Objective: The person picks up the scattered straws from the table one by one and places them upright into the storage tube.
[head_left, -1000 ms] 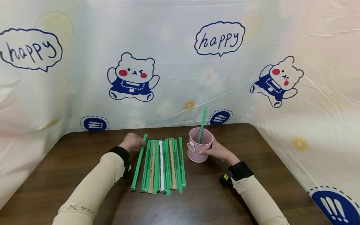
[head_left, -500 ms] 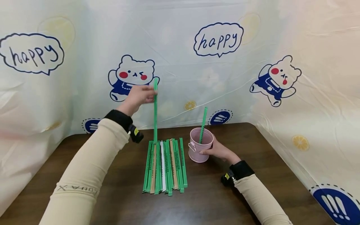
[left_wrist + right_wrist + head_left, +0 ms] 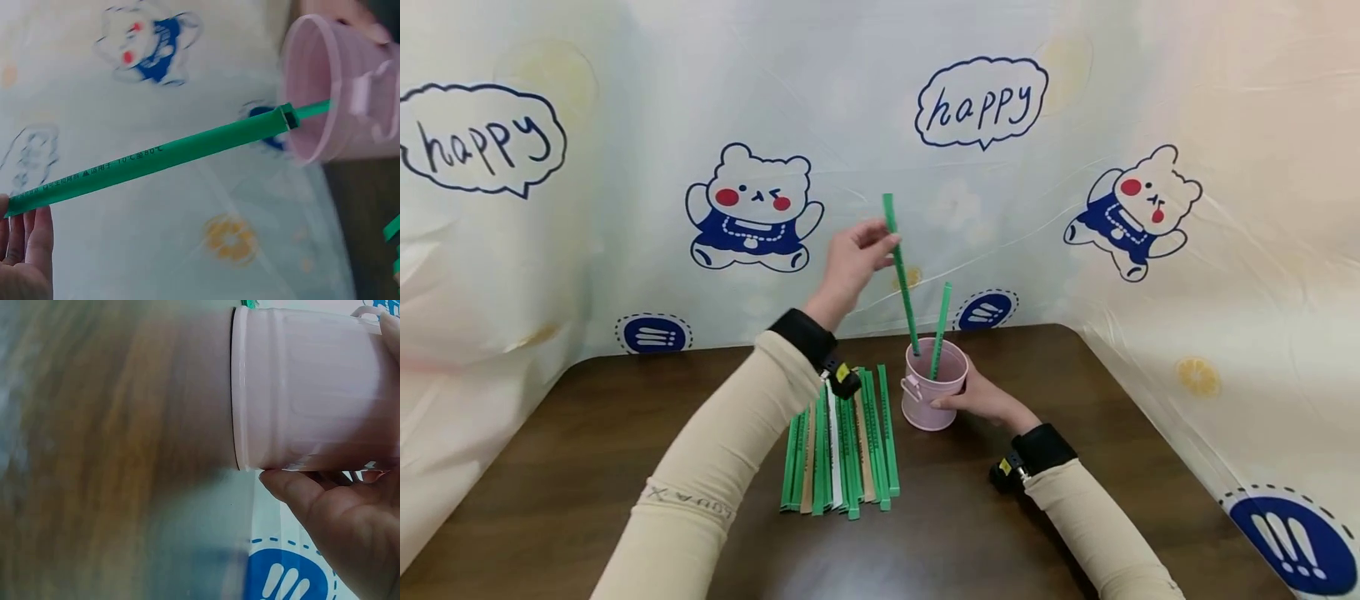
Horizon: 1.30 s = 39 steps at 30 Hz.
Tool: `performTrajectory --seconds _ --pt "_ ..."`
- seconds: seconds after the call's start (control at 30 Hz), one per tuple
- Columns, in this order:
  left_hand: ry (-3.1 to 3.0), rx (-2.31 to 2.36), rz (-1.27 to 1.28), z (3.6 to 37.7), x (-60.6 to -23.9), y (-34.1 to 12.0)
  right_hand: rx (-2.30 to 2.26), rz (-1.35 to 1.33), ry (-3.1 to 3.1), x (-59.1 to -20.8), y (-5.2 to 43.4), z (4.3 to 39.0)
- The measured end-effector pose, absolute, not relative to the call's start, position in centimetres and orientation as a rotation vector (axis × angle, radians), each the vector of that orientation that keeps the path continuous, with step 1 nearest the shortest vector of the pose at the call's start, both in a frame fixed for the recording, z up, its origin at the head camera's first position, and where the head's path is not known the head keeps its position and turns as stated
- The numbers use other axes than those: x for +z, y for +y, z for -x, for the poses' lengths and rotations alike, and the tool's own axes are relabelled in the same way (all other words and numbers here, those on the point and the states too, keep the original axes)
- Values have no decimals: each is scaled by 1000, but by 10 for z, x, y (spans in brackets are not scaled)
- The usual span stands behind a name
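My left hand (image 3: 850, 262) pinches a green paper-wrapped straw (image 3: 906, 292) near its upper end. The straw slants down to the right, its lower tip overlapping the left rim of a small pink bucket (image 3: 925, 410) in the head view. In the left wrist view, small dark print runs along the wrapper and the straw's far end points at the bucket's mouth. Another green straw (image 3: 942, 321) leans inside the bucket and sticks up above it. My right hand (image 3: 988, 400) grips the upright bucket from its right side; most of its fingers are hidden behind.
Several wrapped straws (image 3: 853, 467), mostly green with some brown and one white, lie side by side on the dark wooden table (image 3: 925, 542), left of the bucket. My left forearm passes over part of them. A printed cloth (image 3: 880, 100) hangs behind the table.
The left hand has lifted the leftmost green straw off the table, turned it upright and carried it right to the bucket. The right hand and bucket have stayed in place.
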<state>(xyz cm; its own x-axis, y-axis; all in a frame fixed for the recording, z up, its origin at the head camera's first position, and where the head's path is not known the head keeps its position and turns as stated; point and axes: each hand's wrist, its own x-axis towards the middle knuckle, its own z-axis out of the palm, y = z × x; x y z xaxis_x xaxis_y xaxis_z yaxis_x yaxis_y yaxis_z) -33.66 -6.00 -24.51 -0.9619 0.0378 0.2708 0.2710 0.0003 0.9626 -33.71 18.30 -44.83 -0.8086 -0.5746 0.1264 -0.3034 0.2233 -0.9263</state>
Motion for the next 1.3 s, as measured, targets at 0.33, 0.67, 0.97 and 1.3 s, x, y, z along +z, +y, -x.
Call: performTrajectory --seconds 0.33,0.67,0.97,1.3 --pt "-2321 -1960 371 334 -321 -26 -1594 721 2214 -454 185 332" --pt "-2457 -1874 307 333 -355 -24 -1596 736 2218 -456 185 326" --pt "-2472 -1895 292 339 -352 -18 -1606 711 2234 -449 190 327" --pt "-2503 -1960 279 345 -343 -28 -1623 722 2226 -439 184 333"
